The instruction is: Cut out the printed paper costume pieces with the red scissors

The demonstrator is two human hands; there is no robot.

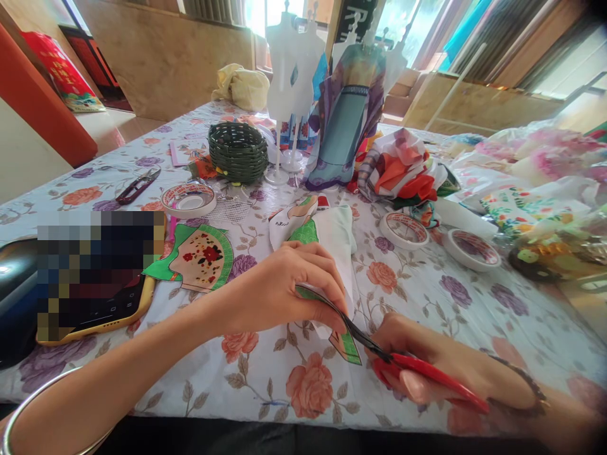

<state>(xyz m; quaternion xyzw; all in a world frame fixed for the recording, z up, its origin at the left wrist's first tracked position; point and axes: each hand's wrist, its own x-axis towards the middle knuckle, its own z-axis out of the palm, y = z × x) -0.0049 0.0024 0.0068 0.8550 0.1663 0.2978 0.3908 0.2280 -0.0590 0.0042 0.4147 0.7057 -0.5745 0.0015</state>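
Note:
My left hand (298,284) pinches a piece of white cloth (334,237) with a green printed pattern, thumb and fingers closed on its edge. In my right hand (427,360) is a pair of red-handled scissors (439,376), its dark blades pointing up and left against the cloth beside my left fingertips. Below the blades hangs a green-edged corner of the cloth (349,347). To the left of my left hand lies a cut-out green fabric piece (202,256) with a fan shape and red flowers.
At left are a phone (137,303) in a yellow case, pliers-like snips (138,186) and a tape roll (188,200). Behind stand a dark woven basket (238,151), white mannequins (289,76) and a dressed mannequin (344,126). Two tape rolls (404,230) and bagged flowers (545,155) lie right.

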